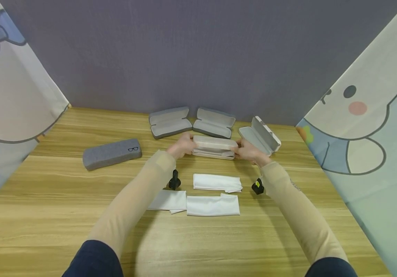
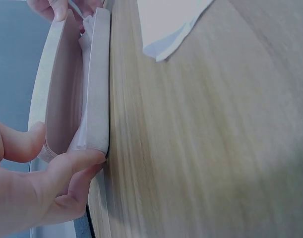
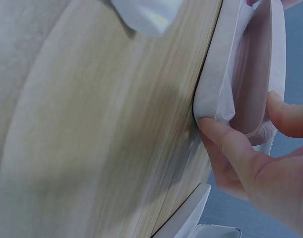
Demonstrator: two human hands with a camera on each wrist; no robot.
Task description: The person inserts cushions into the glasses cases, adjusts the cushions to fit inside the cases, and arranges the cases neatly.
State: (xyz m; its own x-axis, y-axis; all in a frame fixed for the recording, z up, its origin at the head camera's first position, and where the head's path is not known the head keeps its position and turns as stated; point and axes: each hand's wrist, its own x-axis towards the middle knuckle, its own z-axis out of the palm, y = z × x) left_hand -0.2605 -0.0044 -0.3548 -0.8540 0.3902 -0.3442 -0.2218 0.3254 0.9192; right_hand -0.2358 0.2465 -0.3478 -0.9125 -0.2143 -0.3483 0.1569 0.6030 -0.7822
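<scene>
A pale glasses case (image 1: 215, 143) stands partly open in the middle of the table, its lid tilted over the base. White cloth (image 3: 226, 103) lies inside and shows along the gap between lid and base. My left hand (image 1: 183, 145) holds the case's left end, the thumb on the lid and fingers at the base, as the left wrist view shows. At the other end my right hand (image 1: 249, 151) grips it likewise, thumb on the lid and a finger against the base.
Two grey glasses cases (image 1: 171, 127) (image 1: 215, 124) and a pale one (image 1: 258, 138) lie open behind. A closed grey case (image 1: 111, 154) sits left. Folded white cloths (image 1: 216, 182) (image 1: 213, 206) (image 1: 168, 200) lie nearer. A grey panel (image 1: 198, 57) borders the table's back.
</scene>
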